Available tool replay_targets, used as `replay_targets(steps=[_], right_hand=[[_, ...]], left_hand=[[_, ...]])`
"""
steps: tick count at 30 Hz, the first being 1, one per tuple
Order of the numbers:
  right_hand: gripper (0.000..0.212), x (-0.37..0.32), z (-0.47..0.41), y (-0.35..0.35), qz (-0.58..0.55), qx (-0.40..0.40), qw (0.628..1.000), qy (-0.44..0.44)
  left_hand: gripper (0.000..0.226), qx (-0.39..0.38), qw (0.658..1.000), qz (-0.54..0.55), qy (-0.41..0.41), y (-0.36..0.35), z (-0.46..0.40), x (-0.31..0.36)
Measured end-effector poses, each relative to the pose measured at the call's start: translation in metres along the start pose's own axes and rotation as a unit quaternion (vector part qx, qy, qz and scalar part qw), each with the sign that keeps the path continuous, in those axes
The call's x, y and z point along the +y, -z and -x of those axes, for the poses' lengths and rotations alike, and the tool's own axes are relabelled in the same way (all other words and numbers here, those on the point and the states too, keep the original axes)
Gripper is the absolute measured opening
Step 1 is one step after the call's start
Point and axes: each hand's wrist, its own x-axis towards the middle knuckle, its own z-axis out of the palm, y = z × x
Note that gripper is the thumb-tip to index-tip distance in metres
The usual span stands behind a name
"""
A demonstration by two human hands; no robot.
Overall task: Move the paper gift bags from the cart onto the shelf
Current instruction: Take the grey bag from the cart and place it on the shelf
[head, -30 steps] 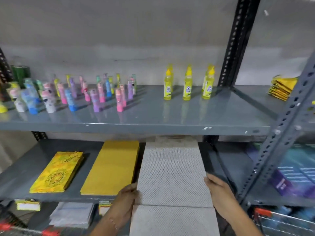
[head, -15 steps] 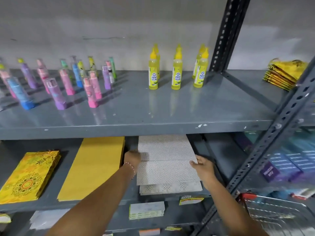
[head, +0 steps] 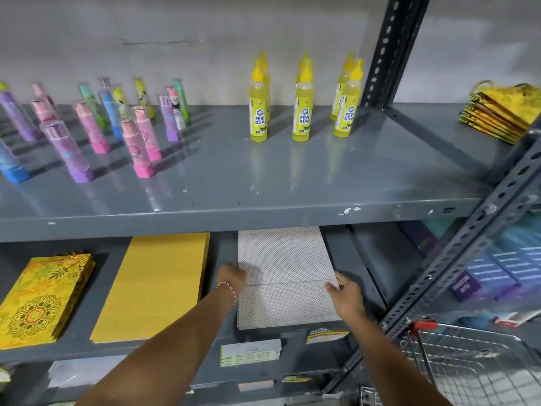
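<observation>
White gift bags nearly placed on the lower shelf, both hands on the stack.

The lower shelf (head: 222, 351) already carries a plain yellow stack (head: 155, 285) and a patterned yellow stack (head: 44, 297); the white dotted bags (head: 284, 273) lie flat beside them, apparently just needing release. The cart (head: 480, 364), at the right, shows only bare wire where visible. The left hand (head: 232, 278) grips the stack's left edge, and the right hand (head: 347, 295) pinches its right edge.
</observation>
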Motion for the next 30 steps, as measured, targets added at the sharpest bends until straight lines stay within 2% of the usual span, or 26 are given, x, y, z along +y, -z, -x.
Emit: replay_targets(steps=[4,6,7,9,10,13,14,15,17,19,21,23,30], right_hand=[[0.044,-0.016,0.018,0.0,-0.008,-0.002,1.0,0.011],[0.042,-0.016,0.022,0.001,-0.026,-0.02,0.999,0.019],[0.047,-0.015,0.023,0.003,-0.038,-0.03,0.998,0.027],[0.077,-0.02,0.033,0.014,-0.039,-0.06,0.997,0.024],[0.091,-0.022,0.039,0.02,-0.025,-0.093,0.995,0.025],[0.1,-0.033,0.058,0.038,0.108,-0.174,0.978,0.036],[0.102,-0.034,0.06,0.042,0.153,-0.175,0.971,0.05],[0.099,-0.037,0.062,0.043,0.183,-0.167,0.967,0.05],[0.094,-0.041,0.065,0.044,0.199,-0.171,0.963,0.055],[0.101,-0.043,0.067,0.043,0.222,-0.182,0.956,0.055],[0.101,-0.041,0.069,0.044,0.231,-0.183,0.954,0.06],[0.09,-0.038,0.07,0.047,0.225,-0.172,0.957,0.066],[0.07,-0.024,0.074,0.05,0.194,-0.145,0.965,0.096]], left_hand=[[0.041,0.005,0.999,0.03,-0.016,-0.005,-0.001,-0.011],[0.038,0.022,0.999,0.037,-0.014,-0.007,0.0,-0.012],[0.03,0.032,0.999,0.019,-0.015,-0.006,0.003,-0.011],[0.025,0.029,0.998,-0.039,-0.029,0.0,0.009,-0.01],[0.04,0.002,0.997,-0.072,-0.039,0.005,0.014,-0.011],[0.125,-0.102,0.971,-0.203,-0.068,0.014,0.028,-0.025],[0.139,-0.132,0.959,-0.24,-0.074,0.015,0.032,-0.034],[0.141,-0.16,0.949,-0.261,-0.078,0.014,0.036,-0.04],[0.119,-0.179,0.958,-0.216,-0.065,0.008,0.039,-0.048],[0.09,-0.15,0.974,-0.163,-0.053,0.005,0.041,-0.05],[0.09,-0.121,0.961,-0.227,-0.105,0.005,0.043,-0.049],[0.09,-0.107,0.948,-0.266,-0.138,0.006,0.045,-0.05],[0.083,-0.083,0.949,-0.273,-0.135,0.006,0.053,-0.051]])
